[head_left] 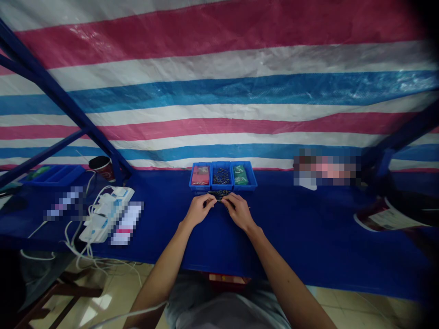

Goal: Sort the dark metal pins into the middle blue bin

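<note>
My left hand [199,209] and my right hand [239,211] meet over the blue table, thumbs and fingertips pinched together. A narrow gap separates them, and something small and thin shows at the fingertips, too small to name. Just beyond the fingers lies a loose pile of thin dark screw-like pieces [219,193]. Behind it, three blue bins stand side by side. A red packet or card lies in the left bin [200,188]. More dark thin pieces [221,176] fill the middle one. The right bin [252,184] holds a green item with small light pieces.
A white power strip [118,201] with tangled cables and a blurred phone-like item [126,224] lie left. Farther left are a dark cup [104,169] and a blue divided tray [60,175]. A labelled tub [380,214] stands right. Striped sheeting [219,96] hangs behind.
</note>
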### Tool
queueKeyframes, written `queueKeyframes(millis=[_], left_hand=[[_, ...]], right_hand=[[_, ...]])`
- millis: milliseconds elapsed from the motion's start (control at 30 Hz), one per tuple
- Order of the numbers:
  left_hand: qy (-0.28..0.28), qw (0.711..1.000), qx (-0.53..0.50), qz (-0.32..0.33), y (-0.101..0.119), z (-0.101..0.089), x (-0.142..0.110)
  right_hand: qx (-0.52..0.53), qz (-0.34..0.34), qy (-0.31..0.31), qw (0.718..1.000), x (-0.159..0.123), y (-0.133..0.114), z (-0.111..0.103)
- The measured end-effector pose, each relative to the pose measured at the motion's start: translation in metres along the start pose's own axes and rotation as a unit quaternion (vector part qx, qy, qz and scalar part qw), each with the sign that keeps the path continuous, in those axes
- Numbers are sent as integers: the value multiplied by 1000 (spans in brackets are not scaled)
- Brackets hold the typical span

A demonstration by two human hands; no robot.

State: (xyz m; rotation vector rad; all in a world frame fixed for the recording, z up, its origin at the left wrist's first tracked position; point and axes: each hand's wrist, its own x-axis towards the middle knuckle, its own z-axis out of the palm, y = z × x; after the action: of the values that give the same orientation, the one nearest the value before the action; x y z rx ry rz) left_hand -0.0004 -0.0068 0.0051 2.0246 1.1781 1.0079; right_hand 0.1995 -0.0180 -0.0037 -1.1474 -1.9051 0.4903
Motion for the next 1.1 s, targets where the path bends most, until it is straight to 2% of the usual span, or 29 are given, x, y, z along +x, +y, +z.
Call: queueKeyframes(millis=[467,1100], left_hand=[[-2,1000,5,-2,0,0,0],[3,1000,-6,0,2,-1,-1]], right_hand=[[-12,5,-24,1000,0,-2,-1],[9,9,5,1000,0,1,1]])
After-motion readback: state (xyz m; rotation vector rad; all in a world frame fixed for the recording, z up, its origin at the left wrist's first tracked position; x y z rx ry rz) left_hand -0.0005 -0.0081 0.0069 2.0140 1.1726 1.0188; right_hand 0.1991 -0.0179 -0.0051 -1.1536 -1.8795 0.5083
